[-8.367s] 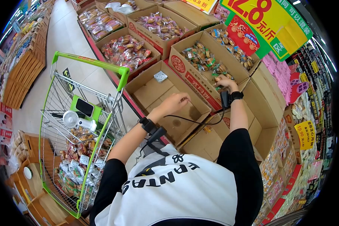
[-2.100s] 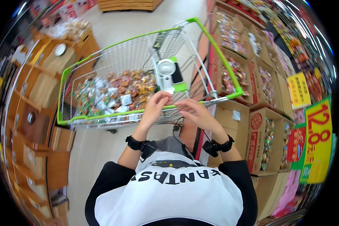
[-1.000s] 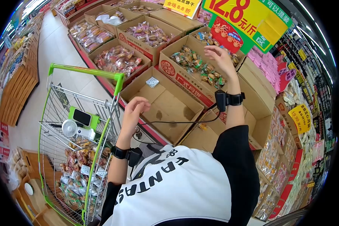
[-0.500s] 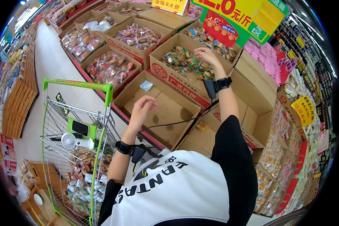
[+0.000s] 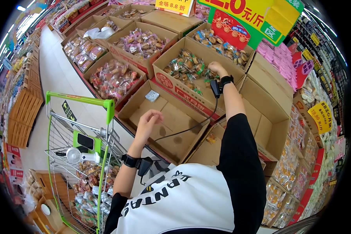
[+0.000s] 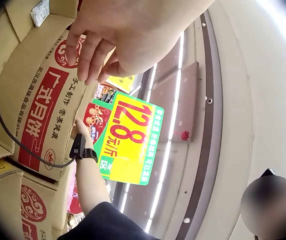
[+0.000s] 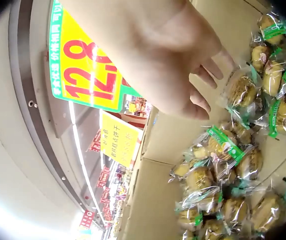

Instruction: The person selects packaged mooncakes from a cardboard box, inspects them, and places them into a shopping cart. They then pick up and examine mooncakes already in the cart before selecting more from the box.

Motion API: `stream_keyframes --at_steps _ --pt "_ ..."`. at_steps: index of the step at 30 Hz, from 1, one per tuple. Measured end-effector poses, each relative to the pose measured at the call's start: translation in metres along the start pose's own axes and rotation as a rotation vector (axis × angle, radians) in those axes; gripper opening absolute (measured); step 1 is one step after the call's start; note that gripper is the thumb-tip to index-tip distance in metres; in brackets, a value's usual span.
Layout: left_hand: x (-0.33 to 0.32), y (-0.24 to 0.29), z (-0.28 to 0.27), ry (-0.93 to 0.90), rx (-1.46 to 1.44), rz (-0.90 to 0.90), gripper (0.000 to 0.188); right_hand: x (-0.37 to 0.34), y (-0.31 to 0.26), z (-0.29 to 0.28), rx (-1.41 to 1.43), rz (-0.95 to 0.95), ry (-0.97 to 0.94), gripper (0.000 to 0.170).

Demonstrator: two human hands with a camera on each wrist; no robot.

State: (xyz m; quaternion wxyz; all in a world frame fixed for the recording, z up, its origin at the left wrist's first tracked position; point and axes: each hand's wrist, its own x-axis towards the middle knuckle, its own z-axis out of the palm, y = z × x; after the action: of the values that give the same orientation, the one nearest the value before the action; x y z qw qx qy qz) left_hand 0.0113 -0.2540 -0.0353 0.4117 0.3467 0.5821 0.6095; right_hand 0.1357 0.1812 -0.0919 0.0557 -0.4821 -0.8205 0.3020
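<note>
The left hand (image 5: 146, 125), fingers loosely bent and holding nothing, hangs over the near box (image 5: 179, 121), where a white packet (image 5: 152, 96) lies. Beyond, the right hand (image 5: 217, 69) reaches into the far box (image 5: 191, 94), its fingers at a wrapped cake (image 7: 242, 94); whether they pinch it, I cannot tell. Farther back stands a price sign (image 5: 241, 19).

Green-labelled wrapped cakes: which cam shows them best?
Right wrist: the wrapped cakes appear large, wrappers and green labels distinct, though the frame edge cuts some off. The head view shows them smaller, inside their box. The left wrist view shows that box's printed outside but none of the cakes.
</note>
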Motion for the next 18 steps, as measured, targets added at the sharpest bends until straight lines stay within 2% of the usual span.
stream_keyframes --at_steps 2,5,8,12,14,15,17,18 --pt "0.001 0.001 0.0 -0.006 0.001 -0.013 0.016 -0.001 0.004 0.002 -0.061 -0.022 -0.064 0.03" --pt "0.002 -0.002 0.001 -0.007 0.0 -0.015 0.016 -0.002 0.009 0.004 -0.112 -0.026 -0.146 0.03" --pt "0.003 -0.007 0.001 -0.024 -0.01 -0.05 0.015 0.01 0.027 0.021 -0.236 0.015 -0.119 0.029" --pt "0.006 -0.009 0.001 -0.036 0.011 -0.072 0.015 -0.02 0.009 0.011 -0.255 0.002 -0.173 0.03" --pt "0.007 -0.01 0.002 -0.039 0.001 -0.062 0.015 -0.019 0.006 0.014 -0.212 0.131 -0.057 0.031" --pt "0.007 -0.011 0.002 -0.039 -0.001 -0.064 0.015 -0.023 0.001 0.014 -0.214 0.133 -0.059 0.031" --pt "0.007 -0.013 0.001 -0.04 0.002 -0.06 0.015 -0.037 -0.011 0.01 -0.137 0.214 0.093 0.03" --pt "0.007 -0.014 0.001 -0.039 0.001 -0.061 0.015 -0.033 -0.007 0.011 -0.138 0.214 0.091 0.03"
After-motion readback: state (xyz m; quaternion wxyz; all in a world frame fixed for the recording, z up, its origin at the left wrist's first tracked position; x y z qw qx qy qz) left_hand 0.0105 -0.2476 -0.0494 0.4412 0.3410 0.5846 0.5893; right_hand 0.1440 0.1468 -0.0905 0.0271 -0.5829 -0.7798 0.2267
